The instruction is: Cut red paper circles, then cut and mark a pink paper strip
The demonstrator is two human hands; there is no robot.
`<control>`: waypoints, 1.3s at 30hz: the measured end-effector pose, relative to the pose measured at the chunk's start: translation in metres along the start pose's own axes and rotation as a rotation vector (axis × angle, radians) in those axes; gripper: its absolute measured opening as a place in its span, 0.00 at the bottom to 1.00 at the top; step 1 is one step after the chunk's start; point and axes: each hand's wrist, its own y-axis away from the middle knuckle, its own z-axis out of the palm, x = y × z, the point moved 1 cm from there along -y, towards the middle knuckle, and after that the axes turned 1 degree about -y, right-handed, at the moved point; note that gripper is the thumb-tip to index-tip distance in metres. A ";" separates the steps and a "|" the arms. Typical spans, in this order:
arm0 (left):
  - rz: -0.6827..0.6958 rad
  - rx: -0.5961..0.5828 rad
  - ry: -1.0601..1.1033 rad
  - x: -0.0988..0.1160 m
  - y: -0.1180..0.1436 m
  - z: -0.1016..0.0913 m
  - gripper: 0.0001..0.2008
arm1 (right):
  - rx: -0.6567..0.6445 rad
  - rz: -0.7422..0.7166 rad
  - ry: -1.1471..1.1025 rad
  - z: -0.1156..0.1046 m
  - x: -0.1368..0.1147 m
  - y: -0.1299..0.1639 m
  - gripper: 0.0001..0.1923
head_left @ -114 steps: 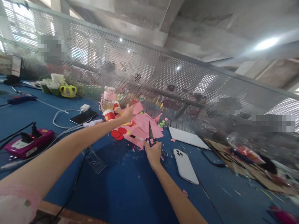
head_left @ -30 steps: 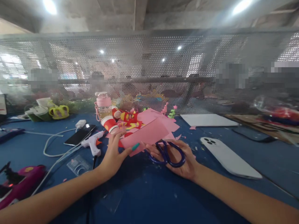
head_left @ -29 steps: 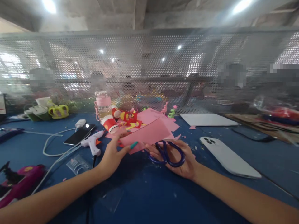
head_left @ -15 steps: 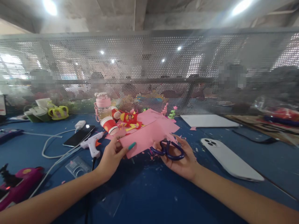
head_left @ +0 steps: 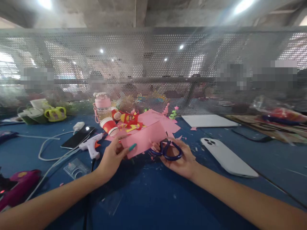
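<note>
My left hand (head_left: 112, 158) pinches the near left corner of a pink paper sheet (head_left: 145, 139), holding it just above the blue table (head_left: 148, 198). My right hand (head_left: 178, 158) grips purple-handled scissors (head_left: 168, 150), fingers through the loops; the blades run under the sheet's right edge and are hidden. Behind the sheet lie more pink sheets (head_left: 160, 123) and red and yellow paper cut-outs (head_left: 130, 121).
A white phone (head_left: 227, 158) lies to the right, a white glue gun (head_left: 90, 146), black phone (head_left: 76, 137), cables and clear ruler (head_left: 75, 167) to the left. A red paper cup (head_left: 109, 125) and pink bottle (head_left: 102, 107) stand behind. A perforated metal screen (head_left: 153, 70) closes the table's far edge.
Both hands moved slightly left and farther onto the table. The scissor handles have closed together since a second ago, with the blades at the sheet's right edge.
</note>
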 end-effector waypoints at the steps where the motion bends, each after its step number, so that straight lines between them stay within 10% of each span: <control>1: 0.021 0.016 -0.018 0.001 0.000 0.000 0.20 | -0.016 0.004 -0.015 0.000 0.000 0.000 0.08; 13: 0.043 0.101 0.114 0.008 0.004 0.000 0.16 | -0.048 -0.131 0.348 0.014 -0.006 0.002 0.18; 16: -0.001 0.047 0.141 0.006 0.005 0.000 0.16 | 0.183 -0.292 0.833 0.007 -0.024 0.005 0.20; 20: -0.036 -0.012 0.131 0.006 0.005 0.002 0.19 | 0.849 -0.658 1.650 -0.003 -0.050 0.012 0.21; 24: -0.043 -0.031 0.147 0.007 0.004 0.004 0.20 | 1.082 -0.590 1.953 -0.019 -0.050 0.009 0.20; 34: -0.093 -0.121 0.147 0.006 0.008 0.005 0.17 | 0.840 -1.015 2.048 -0.036 -0.027 0.001 0.14; 39: -0.097 -0.072 0.185 0.011 0.007 0.006 0.19 | 0.416 -0.977 1.545 -0.017 -0.012 0.009 0.24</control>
